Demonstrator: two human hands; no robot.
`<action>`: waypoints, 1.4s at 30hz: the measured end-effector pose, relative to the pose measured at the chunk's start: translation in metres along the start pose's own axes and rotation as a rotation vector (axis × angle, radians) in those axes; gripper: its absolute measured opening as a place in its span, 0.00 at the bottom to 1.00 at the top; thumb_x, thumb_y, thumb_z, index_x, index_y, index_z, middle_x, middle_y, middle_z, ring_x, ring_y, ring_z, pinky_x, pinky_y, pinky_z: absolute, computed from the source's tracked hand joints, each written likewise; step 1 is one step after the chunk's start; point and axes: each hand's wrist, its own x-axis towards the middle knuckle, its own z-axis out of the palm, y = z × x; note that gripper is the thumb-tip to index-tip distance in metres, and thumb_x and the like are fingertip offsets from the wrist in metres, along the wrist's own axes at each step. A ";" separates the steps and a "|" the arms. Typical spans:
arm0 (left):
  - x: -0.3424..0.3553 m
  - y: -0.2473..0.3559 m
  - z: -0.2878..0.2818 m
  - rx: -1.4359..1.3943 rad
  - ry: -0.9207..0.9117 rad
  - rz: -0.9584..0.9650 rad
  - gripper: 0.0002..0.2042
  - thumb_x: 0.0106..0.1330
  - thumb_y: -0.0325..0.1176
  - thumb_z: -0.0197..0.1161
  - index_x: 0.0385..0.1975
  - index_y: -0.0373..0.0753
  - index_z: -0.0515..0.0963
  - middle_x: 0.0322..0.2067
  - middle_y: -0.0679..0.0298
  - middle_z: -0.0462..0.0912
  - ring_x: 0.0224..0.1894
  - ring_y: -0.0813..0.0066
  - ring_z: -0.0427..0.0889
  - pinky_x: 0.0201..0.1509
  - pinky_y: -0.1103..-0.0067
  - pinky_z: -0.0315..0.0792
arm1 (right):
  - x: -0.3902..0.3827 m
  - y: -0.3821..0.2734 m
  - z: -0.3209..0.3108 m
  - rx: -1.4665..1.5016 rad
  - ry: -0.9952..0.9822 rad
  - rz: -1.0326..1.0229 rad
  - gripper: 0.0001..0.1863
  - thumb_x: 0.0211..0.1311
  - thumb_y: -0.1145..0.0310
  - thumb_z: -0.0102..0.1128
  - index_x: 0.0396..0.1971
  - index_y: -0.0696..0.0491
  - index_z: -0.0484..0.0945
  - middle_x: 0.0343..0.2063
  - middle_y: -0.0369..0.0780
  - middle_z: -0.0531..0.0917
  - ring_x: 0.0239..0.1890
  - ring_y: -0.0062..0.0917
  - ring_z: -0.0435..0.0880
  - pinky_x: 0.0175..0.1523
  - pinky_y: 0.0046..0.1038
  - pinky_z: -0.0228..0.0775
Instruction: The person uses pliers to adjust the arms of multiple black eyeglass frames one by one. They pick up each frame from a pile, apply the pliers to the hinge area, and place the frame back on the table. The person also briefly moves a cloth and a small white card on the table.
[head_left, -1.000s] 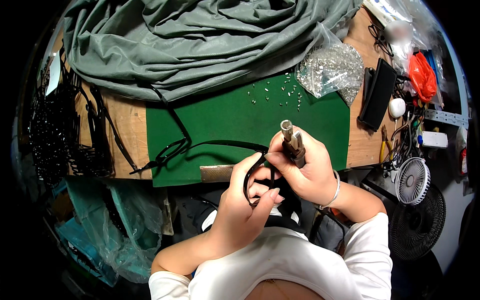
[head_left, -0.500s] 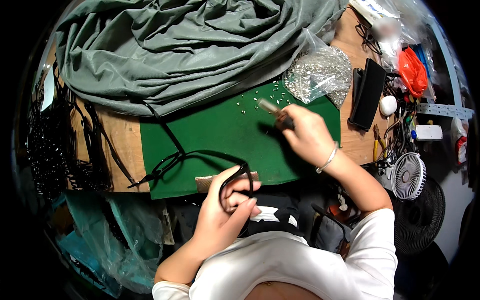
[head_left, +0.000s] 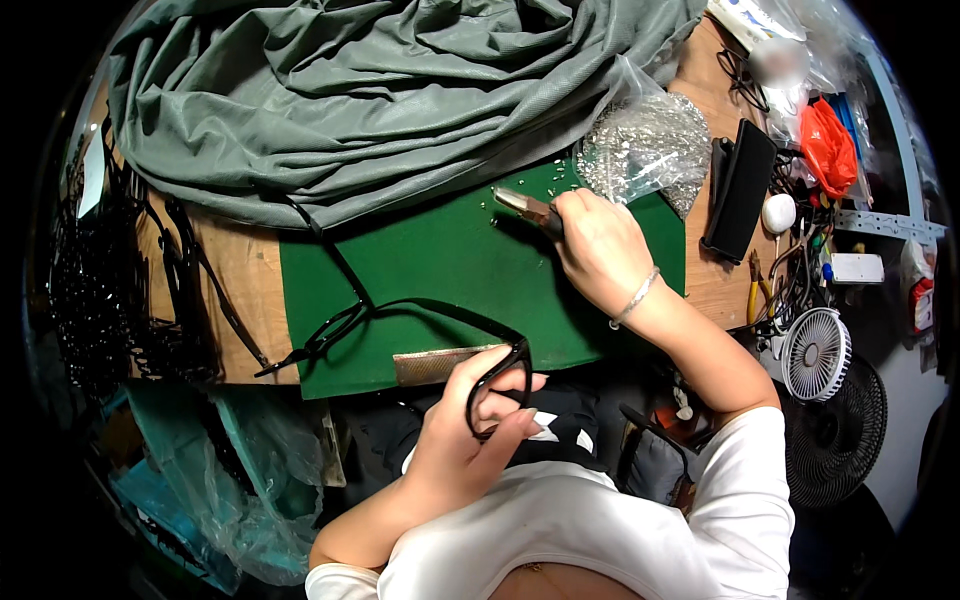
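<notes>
My left hand (head_left: 465,415) is closed around a black eyeglass frame (head_left: 523,365) at the front edge of the green mat (head_left: 440,265). The frame's dark arm stretches left over the mat, meeting or overlapping another black eyeglass frame (head_left: 335,330) there; I cannot tell whether they touch. Above the mat's right half, my right hand (head_left: 605,245) grips a hand tool (head_left: 535,212) with a dark handle and a metallic tip; it resembles pliers, its tip pointing left. Near that tip lie several tiny silver pieces (head_left: 560,178). The fingers partly hide both the frame and the tool.
A clear bag of small silver parts (head_left: 650,145) sits at the back right. Grey-green cloth (head_left: 380,110) is heaped along the back. Many black frames (head_left: 100,290) pile up at left. A black case (head_left: 740,190), yellow-handled pliers (head_left: 755,290) and a small white fan (head_left: 817,352) stand right.
My left hand and the eyeglass frame have shifted slightly right. My right hand has turned and moved a little up and left, bringing the tool's tip left.
</notes>
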 end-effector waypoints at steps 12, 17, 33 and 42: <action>0.009 -0.019 0.028 0.026 0.204 0.162 0.24 0.57 0.18 0.52 0.53 0.30 0.53 0.40 0.53 0.71 0.34 0.74 0.78 0.37 0.83 0.74 | -0.048 -0.069 -0.033 1.344 -0.052 0.475 0.08 0.56 0.69 0.55 0.28 0.58 0.68 0.20 0.33 0.72 0.22 0.11 0.69 0.25 0.15 0.62; 0.009 -0.006 0.023 -0.053 0.133 0.068 0.26 0.56 0.14 0.49 0.54 0.34 0.51 0.42 0.50 0.70 0.34 0.74 0.77 0.39 0.81 0.73 | -0.040 -0.062 -0.038 1.575 -0.273 0.618 0.09 0.56 0.66 0.57 0.28 0.56 0.69 0.19 0.31 0.72 0.22 0.11 0.68 0.27 0.13 0.61; 0.003 0.010 0.012 -0.272 -0.002 0.018 0.26 0.57 0.16 0.50 0.54 0.33 0.50 0.41 0.50 0.71 0.33 0.73 0.78 0.38 0.81 0.73 | -0.038 -0.063 -0.047 1.769 -0.430 0.677 0.10 0.54 0.66 0.58 0.29 0.54 0.68 0.19 0.31 0.71 0.21 0.11 0.70 0.26 0.13 0.62; 0.000 0.006 0.010 0.003 0.033 0.029 0.26 0.57 0.15 0.48 0.55 0.34 0.49 0.40 0.50 0.70 0.31 0.73 0.78 0.38 0.81 0.73 | -0.043 -0.069 -0.042 1.549 -0.274 0.591 0.10 0.56 0.67 0.56 0.31 0.56 0.67 0.23 0.33 0.72 0.22 0.12 0.70 0.28 0.14 0.64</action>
